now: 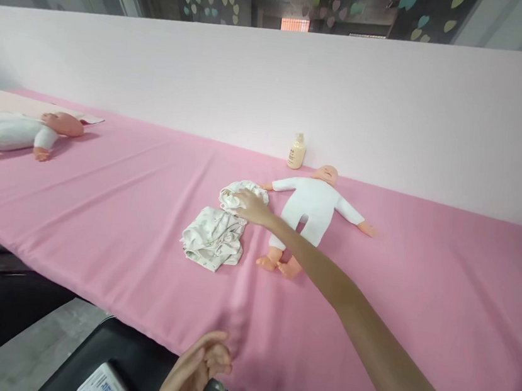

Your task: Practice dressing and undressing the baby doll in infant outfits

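Note:
My right hand [252, 208] reaches across the pink-covered table to a bunched white baby garment [230, 199] with a small print. Its fingers and thumb are on the cloth, which lies partly hidden under them. Just in front of it, a second printed baby garment [213, 240] lies crumpled. Beside the clothes, a baby doll [311, 203] in a white bodysuit is on its back, arms spread and feet bare. Near the table's front edge, my left hand [199, 365] is raised with loosely bent fingers and nothing in it.
A cream pump bottle [297, 152] stands behind the doll, against the white wall [274, 89]. Another doll [7, 129] lies at the far left by a pale mat [6, 101]. Below the pink tablecloth [141, 238], a black chair seat [78, 370] holds a white labelled object [104, 385].

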The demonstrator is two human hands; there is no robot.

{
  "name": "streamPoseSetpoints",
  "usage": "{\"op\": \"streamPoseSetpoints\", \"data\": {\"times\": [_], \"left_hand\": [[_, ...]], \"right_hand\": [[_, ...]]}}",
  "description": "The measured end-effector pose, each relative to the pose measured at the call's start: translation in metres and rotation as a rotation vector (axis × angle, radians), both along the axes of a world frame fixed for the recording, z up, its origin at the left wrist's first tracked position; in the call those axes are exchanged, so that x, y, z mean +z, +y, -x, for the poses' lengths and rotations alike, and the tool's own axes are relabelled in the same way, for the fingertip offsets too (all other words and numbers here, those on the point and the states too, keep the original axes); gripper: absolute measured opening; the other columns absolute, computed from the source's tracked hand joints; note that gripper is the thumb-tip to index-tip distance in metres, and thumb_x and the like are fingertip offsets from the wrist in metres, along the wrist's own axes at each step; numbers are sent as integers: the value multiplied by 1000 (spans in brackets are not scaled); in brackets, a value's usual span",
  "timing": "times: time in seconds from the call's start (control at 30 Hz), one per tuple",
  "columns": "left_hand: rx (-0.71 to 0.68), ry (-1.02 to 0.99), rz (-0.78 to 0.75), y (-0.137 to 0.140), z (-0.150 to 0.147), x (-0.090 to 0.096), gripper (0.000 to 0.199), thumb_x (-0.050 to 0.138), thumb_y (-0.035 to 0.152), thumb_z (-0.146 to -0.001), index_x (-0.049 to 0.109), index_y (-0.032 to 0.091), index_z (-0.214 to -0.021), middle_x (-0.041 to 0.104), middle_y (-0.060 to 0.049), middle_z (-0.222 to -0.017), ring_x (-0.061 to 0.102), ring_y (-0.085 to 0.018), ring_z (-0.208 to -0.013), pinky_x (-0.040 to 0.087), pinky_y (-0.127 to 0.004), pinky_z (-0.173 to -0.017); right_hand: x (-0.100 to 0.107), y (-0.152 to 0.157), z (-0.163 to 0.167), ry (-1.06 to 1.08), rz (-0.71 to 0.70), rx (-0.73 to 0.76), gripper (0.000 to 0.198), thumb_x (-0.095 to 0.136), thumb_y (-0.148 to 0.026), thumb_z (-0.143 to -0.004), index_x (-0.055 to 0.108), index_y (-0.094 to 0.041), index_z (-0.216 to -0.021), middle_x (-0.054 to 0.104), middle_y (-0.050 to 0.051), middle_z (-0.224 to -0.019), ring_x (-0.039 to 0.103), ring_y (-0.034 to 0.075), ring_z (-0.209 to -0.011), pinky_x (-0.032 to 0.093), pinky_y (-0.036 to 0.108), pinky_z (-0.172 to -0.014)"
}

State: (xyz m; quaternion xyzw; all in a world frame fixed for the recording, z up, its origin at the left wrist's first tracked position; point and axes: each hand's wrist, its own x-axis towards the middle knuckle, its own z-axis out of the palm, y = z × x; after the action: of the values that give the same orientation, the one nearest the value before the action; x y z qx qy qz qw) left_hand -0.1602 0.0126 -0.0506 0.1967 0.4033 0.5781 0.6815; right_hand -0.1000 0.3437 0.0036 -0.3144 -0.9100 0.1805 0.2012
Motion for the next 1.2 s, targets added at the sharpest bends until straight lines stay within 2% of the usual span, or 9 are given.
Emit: {"op": "streamPoseSetpoints", "data": {"times": [0.13, 0.27, 0.4, 0.57, 0.73, 0.9, 1.03, 1.13, 1.2], "left_hand": [[-13, 24, -40, 17, -19, 16, 31, 62, 40, -80, 69, 16, -96, 63, -7, -76, 56, -19, -77, 44, -30, -75], [24, 56, -49, 16, -37, 35, 26, 58, 36, -82, 67, 15, -95, 61, -6, -75, 55, -18, -74, 41, -28, -72], [48, 110, -42, 7, -48, 41, 26, 59, 37, -81, 67, 14, -91, 59, -5, -70, 55, -17, -68, 40, -28, -68], [167, 108, 14, -4, -55, 45, 20, 61, 32, -79, 65, 14, -87, 58, -4, -68, 53, -14, -65, 40, -25, -64], [247, 15, 2, -14, -62, 51, 17, 63, 29, -78, 63, 14, -85, 53, -1, -64, 51, -12, -62, 42, -23, -61], [201, -53, 50, -14, -74, 48, 14, 63, 26, -78, 61, 14, -84, 48, 1, -63, 48, -11, -59, 43, -23, -59], [122, -5, 27, -10, -84, 50, 14, 62, 28, -79, 60, 15, -83, 47, 1, -62, 47, -11, -58, 43, -23, -58], [71, 28, 36, -3, -89, 51, 13, 62, 26, -78, 61, 15, -83, 48, 1, -63, 48, -11, -61, 43, -23, -59], [50, 10, 61, 7, -92, 51, 11, 63, 24, -77, 62, 15, -83, 48, 1, -64, 48, -11, -62, 44, -23, -60]], "right_hand": [[-20, -65, 10, -134, -121, 274, 68, 53, -53, -82, 38, -16, -137, 38, 16, -143, 30, 33, -134, 29, 54, -105], [-46, -104, 25, -194, -344, 150, 68, 55, -43, -83, 30, -13, -139, 29, 22, -146, 20, 41, -134, 25, 64, -101], [-51, -108, 40, -180, -382, 49, 45, 42, -22, -90, 35, -12, -133, 39, 21, -136, 32, 38, -126, 39, 53, -92], [-46, -103, 43, -155, -272, 45, 41, 37, -8, -88, 44, -18, -128, 52, 15, -122, 45, 28, -115, 46, 40, -86], [-23, -100, 10, 348, 123, 97, 43, 56, -20, -81, 51, -16, -123, 61, 6, -117, 55, 19, -105, 42, 30, -93], [15, -119, -71, 851, 613, -26, 30, 61, -20, -69, 60, -17, -99, 65, -1, -86, 60, 15, -80, 48, 26, -70], [39, -136, -185, 998, 922, -316, 35, 63, -15, -60, 63, -15, -95, 68, 0, -80, 63, 16, -75, 51, 27, -67], [47, -155, -289, 1065, 843, -635, 31, 63, -18, -61, 65, -15, -91, 69, 4, -83, 65, 19, -75, 53, 30, -65], [45, -181, -355, 1186, 483, -890, 33, 63, -22, -63, 63, -20, -96, 69, 5, -94, 66, 21, -83, 54, 34, -69]]}}
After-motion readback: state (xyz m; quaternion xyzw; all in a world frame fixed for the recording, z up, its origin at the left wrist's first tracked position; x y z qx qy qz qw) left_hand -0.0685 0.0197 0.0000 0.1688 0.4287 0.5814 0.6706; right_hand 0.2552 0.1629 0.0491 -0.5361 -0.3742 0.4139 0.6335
